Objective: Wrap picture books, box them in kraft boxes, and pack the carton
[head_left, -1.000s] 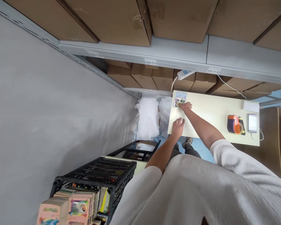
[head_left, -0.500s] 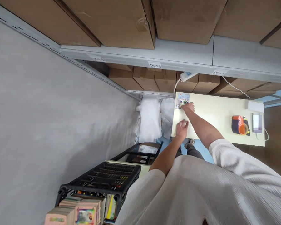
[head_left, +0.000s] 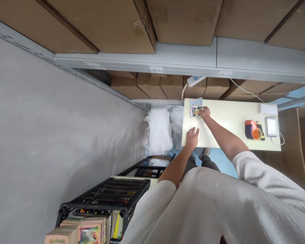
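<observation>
A thin picture book [head_left: 195, 105] with a colourful cartoon cover lies at the far left corner of the pale yellow table [head_left: 223, 139]. My right hand [head_left: 205, 112] is closed at the book's lower right edge, fingertips over the cover. Closer to me, my left hand [head_left: 192, 137] rests flat on the table near its front left, fingers stretched out, a ring on one of them. A faint pale patch shows under and above the left fingertips; what it is I cannot make out.
On the table's right are an orange tape dispenser [head_left: 254, 129], a white box [head_left: 268, 109] and a blurred-out device [head_left: 271, 126]. Shelves of cartons [head_left: 183, 22] run behind. White plastic sheets [head_left: 159, 132] hang left; a black crate [head_left: 104, 193] of books stands lower left.
My right hand has shifted to the book's right edge, uncovering more of its cover. My left hand stays flat on the table. The whole view has moved slightly.
</observation>
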Demonstrator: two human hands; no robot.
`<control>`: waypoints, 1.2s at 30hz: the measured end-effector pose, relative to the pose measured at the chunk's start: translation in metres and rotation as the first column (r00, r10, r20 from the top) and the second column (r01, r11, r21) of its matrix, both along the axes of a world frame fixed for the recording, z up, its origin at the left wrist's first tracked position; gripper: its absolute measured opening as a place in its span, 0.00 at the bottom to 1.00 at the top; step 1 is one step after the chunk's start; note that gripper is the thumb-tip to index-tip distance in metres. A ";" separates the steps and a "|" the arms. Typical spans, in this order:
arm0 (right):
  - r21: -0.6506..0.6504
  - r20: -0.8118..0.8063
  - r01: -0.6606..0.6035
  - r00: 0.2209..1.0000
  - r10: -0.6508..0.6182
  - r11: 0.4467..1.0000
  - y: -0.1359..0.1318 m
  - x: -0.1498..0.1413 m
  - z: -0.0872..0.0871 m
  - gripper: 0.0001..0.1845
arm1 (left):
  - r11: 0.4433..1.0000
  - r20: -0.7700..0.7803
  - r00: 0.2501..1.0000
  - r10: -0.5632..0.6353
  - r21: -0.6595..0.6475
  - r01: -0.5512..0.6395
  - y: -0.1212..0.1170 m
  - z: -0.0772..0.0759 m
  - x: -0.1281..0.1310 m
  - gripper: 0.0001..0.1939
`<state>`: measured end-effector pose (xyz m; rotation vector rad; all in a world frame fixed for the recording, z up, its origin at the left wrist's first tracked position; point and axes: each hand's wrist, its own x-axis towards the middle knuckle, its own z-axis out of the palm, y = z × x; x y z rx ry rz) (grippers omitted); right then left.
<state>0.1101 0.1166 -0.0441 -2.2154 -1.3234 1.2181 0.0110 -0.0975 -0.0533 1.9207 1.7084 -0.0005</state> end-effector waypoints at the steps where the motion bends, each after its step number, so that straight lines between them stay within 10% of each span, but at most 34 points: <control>1: 0.006 -0.016 0.035 0.999 -0.035 0.999 0.001 0.012 0.004 0.17 | 1.000 -0.009 1.000 -0.006 -0.010 0.006 0.001 0.000 0.000 0.44; 14: 0.123 -0.189 0.233 0.960 -0.207 0.965 -0.091 0.201 0.077 0.23 | 0.994 -0.088 0.996 -0.019 -0.108 0.009 0.013 0.017 0.003 0.45; 23: -0.099 -0.079 0.171 0.981 -0.179 0.980 -0.163 0.184 0.049 0.16 | 0.986 -0.139 0.990 -0.024 -0.169 0.000 0.019 0.027 0.009 0.47; 36: -0.122 0.244 0.163 0.961 -0.130 0.979 -0.165 0.225 0.044 0.23 | 0.998 -0.101 0.993 -0.059 -0.042 0.055 0.022 0.041 0.046 0.38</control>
